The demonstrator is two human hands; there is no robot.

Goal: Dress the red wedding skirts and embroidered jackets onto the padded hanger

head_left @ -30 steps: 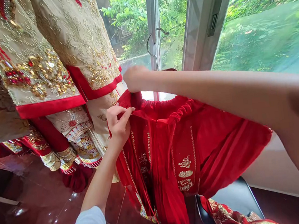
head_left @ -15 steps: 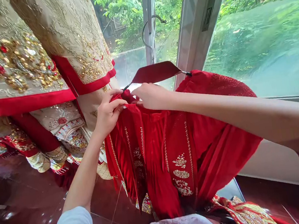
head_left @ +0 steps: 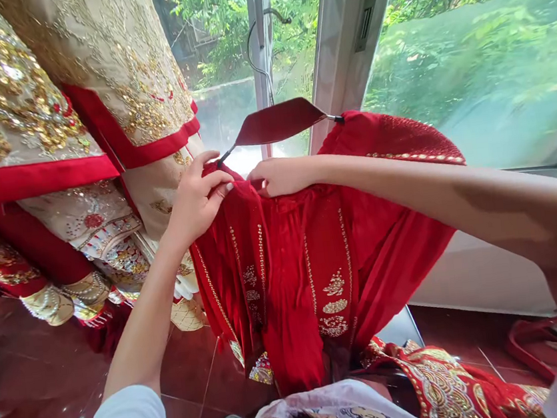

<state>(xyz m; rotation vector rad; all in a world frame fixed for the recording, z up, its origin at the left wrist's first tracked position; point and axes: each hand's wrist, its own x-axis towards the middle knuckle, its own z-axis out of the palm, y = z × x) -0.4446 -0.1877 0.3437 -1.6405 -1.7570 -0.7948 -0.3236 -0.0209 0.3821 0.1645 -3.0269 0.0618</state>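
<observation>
A red garment point(head_left: 284, 255) with bands of gold beads hangs in front of me from a hanger point(head_left: 276, 121) that has a dark red crosspiece and a metal hook. At the garment's left shoulder, next to the hanger's clip, my left hand point(head_left: 197, 195) pinches the red cloth between thumb and fingers. My right hand point(head_left: 282, 175) reaches across from the right and is closed on the neckline close beside it. Its fingertips are partly hidden by the hand and the cloth.
Cream gowns point(head_left: 136, 64) with gold sequins and red hems hang at the left. Behind the hanger stands a window point(head_left: 465, 80) with a grey frame. Red and gold embroidered cloth point(head_left: 443, 378) lies at the lower right, above a dark red tiled floor point(head_left: 190, 366).
The right hand's fingers have come out from behind the neckline a little and lie along its edge. The left hand keeps its pinch. The whole view has shifted slightly.
</observation>
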